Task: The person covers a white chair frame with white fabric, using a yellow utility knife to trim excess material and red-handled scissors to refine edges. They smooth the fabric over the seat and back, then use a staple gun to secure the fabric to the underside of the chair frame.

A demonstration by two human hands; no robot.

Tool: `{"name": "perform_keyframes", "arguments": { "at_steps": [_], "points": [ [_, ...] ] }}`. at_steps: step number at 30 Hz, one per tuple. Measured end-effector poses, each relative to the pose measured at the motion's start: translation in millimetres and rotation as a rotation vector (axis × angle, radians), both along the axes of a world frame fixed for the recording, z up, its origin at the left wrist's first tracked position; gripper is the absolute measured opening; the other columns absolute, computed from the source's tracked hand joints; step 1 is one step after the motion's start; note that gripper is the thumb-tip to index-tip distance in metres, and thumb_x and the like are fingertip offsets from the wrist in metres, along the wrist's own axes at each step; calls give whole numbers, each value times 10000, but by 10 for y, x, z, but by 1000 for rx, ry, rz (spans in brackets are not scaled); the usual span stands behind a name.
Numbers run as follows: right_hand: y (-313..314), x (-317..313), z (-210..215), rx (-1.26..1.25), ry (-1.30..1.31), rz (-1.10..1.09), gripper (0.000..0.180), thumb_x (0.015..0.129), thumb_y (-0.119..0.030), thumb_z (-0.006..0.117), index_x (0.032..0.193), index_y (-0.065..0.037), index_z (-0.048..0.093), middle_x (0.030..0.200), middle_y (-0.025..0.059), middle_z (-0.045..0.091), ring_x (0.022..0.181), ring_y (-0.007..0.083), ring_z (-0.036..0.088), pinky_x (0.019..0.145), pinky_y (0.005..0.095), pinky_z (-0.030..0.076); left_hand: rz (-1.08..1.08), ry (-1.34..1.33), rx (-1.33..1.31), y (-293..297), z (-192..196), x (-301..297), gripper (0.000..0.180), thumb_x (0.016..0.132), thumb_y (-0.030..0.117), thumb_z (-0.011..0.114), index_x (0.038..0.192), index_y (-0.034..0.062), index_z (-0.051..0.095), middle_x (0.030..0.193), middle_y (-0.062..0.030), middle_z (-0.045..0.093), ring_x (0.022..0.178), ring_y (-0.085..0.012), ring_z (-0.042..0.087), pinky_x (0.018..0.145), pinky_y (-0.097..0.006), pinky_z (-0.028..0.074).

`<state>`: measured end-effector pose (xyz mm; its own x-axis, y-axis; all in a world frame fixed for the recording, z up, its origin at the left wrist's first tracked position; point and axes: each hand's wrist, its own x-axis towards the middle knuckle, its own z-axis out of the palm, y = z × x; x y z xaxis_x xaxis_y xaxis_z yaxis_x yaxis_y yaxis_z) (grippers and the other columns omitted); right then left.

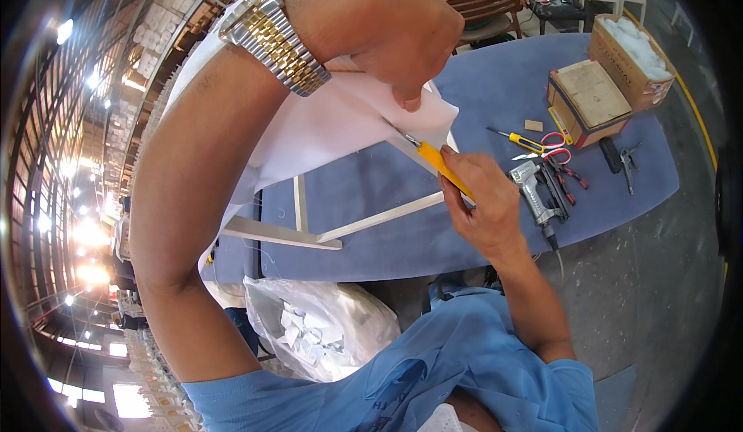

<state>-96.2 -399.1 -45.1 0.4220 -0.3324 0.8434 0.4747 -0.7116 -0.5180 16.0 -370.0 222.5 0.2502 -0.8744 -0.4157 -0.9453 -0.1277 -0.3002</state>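
My right hand (489, 206) is closed around the yellow handle of a utility knife (443, 167). Its thin metal end touches the white cloth (333, 119), close to the cloth's right-hand corner. Above it, my left hand (406, 34) is closed with the thumb pressed down on the same cloth; most of its fingers are hidden behind the hand. A gold and silver watch (282, 41) circles my left wrist. The cloth lies over a pale wooden chair frame (379, 217), whose bare legs and rails stick out toward me on the blue-grey tabletop (348, 192).
At the table's right lie a staple gun (534, 188) with a hose, red-handled scissors (553, 150), pliers (569, 180), a yellow-handled tool (522, 141) and a small wooden block (533, 125). Beyond stand two cardboard boxes (590, 95). A plastic bag of scraps (317, 327) sits below the near edge.
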Motion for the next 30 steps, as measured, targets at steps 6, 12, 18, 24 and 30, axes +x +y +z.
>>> {"name": "perform_keyframes", "arguments": {
  "at_steps": [6, 12, 18, 24, 30],
  "points": [
    [-35, -32, -108, 9, -30, -1, 465, 746, 29, 785, 1184, -61, 658, 983, 116, 702, 778, 280, 678, 642, 361, 539, -51, -41, -10, -10, -14, 13, 216, 677, 202, 812, 771, 21, 742, 732, -109, 717, 715, -286, 688, 654, -371, 521],
    [-11, -29, -147, 71, -119, 67, 478, 733, 29, 791, 1182, -33, 641, 1008, 149, 712, 799, 308, 701, 689, 356, 569, -76, -51, -31, 14, -15, 35, 201, 706, 218, 795, 755, 36, 723, 768, -82, 706, 814, -268, 671, 726, -370, 514],
    [169, 206, 276, 86, -269, 94, 516, 748, 8, 801, 1225, -26, 608, 1000, 161, 711, 776, 297, 702, 661, 335, 567, -87, -54, -43, 24, -46, 78, 201, 722, 238, 777, 755, 49, 716, 811, -61, 695, 890, -259, 643, 781, -368, 506],
    [269, 319, 502, 70, -219, 90, 502, 750, -12, 817, 1215, -31, 629, 990, 154, 700, 736, 269, 690, 618, 319, 549, -145, -88, -35, 30, -33, 72, 206, 720, 238, 775, 767, 44, 728, 804, -81, 704, 847, -278, 671, 758, -373, 523],
    [298, 347, 458, 106, -242, 69, 502, 747, -8, 813, 1215, -31, 634, 1009, 148, 695, 730, 264, 689, 613, 322, 546, -151, -103, -72, 44, -46, 49, 196, 719, 221, 788, 767, 39, 735, 770, -107, 712, 774, -299, 694, 707, -380, 535]
  ]
}}
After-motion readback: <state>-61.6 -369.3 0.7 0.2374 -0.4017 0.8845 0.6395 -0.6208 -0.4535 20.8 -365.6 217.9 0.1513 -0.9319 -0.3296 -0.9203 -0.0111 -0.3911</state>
